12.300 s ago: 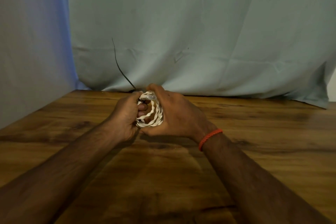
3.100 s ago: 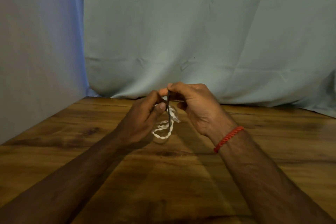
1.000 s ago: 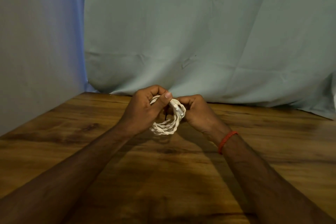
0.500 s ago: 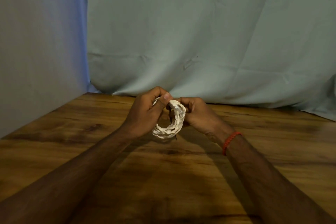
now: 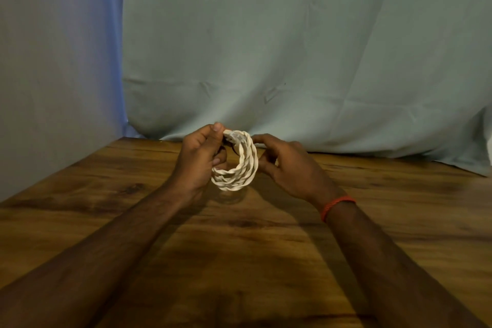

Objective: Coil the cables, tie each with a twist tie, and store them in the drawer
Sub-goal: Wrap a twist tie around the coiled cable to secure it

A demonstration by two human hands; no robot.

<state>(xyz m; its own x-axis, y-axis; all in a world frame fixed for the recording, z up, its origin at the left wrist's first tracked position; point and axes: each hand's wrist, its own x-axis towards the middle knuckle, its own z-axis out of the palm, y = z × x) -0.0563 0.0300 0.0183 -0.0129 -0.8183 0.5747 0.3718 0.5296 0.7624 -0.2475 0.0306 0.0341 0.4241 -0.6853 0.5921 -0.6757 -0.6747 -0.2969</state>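
Head camera, centre frame: I hold a coiled cable (image 5: 241, 165) just above a wooden table (image 5: 111, 194), in front of a pale blue-green cloth backdrop (image 5: 292, 48) that fills the upper frame. The cable is off-white and twisted like rope, wound into several stacked loops that form a ring standing nearly on edge, its open middle turned toward the left of the frame. A pale, flat end piece sits at the top of the ring. A faint reflection of the loops shows on the tabletop right below.

My left hand (image 5: 198, 161) comes in from the lower left and grasps the coil: the thumb presses on the top of the ring, while the curled fingers reach into the loop from the left side. My right hand (image 5: 287, 166) enters from the lower right with its fingers loosely bent, the fingertips touching the outer right edge of the ring and steadying it rather than closing round it. A red thread band (image 5: 336, 204) circles my right wrist. Both forearms stretch across the lower half of the frame. Whether a tie is on the coil, I cannot tell.
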